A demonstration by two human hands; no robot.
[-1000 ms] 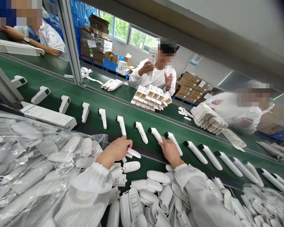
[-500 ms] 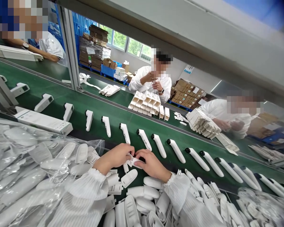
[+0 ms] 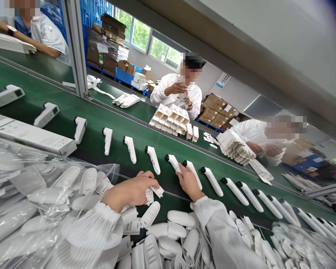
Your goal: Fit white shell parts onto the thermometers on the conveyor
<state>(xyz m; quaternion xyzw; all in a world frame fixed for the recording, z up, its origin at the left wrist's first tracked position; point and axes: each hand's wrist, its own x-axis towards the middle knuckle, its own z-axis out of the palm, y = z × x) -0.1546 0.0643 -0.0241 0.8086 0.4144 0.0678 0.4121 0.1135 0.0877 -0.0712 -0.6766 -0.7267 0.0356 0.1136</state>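
Observation:
My left hand (image 3: 136, 189), fingers curled, pinches a small white plastic cover (image 3: 158, 191) at the near edge of the belt. Another white piece lies just under those fingers. My right hand (image 3: 189, 183) has its fingers closed around the handle end of a white infrared thermometer (image 3: 173, 161) with a black tip, still on the green belt; its lower end is hidden by the fingers. Close to the right hand lies a second thermometer (image 3: 195, 175). Below both hands are many loose white covers (image 3: 151, 215) in a heap.
The green conveyor belt (image 3: 98, 164) carries a row of similar thermometers. At left are a long white box (image 3: 33, 134) and a clear bag of white parts (image 3: 22, 209); another bag (image 3: 299, 239) is at right. Co-workers sit across, behind folded cartons (image 3: 170, 117). A metal post (image 3: 75, 48) stands left.
My hands have parted. My right hand left the small cover and reached forward to a thermometer on the belt. My left hand moved slightly down and left, keeping the cover.

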